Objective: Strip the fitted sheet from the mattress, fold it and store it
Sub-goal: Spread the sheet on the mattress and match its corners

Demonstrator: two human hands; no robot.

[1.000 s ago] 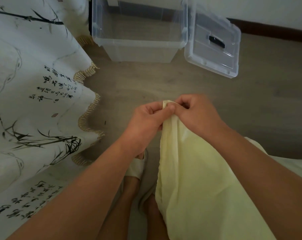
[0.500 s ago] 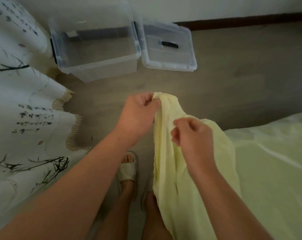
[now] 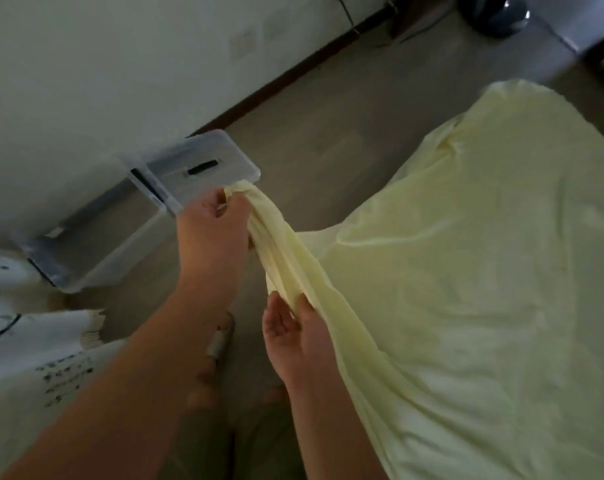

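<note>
The pale yellow fitted sheet spreads loosely over the right half of the view, with one gathered corner pulled up to the left. My left hand is closed on that corner's tip, raised in front of the bin lid. My right hand sits lower, palm up, with the thumb and fingers pinching the sheet's edge a forearm's length down from the corner. A clear plastic storage bin stands open on the floor by the wall, its lid lying beside it.
A white cloth with ink bamboo and calligraphy and a fringed edge lies at the lower left. My feet in pale slippers stand on the wooden floor. A dark round object and cables sit at the far wall.
The view has swung right. My right hand has slid down the sheet's edge away from my left, which still holds the corner, and the sheet between them is drawn out.
</note>
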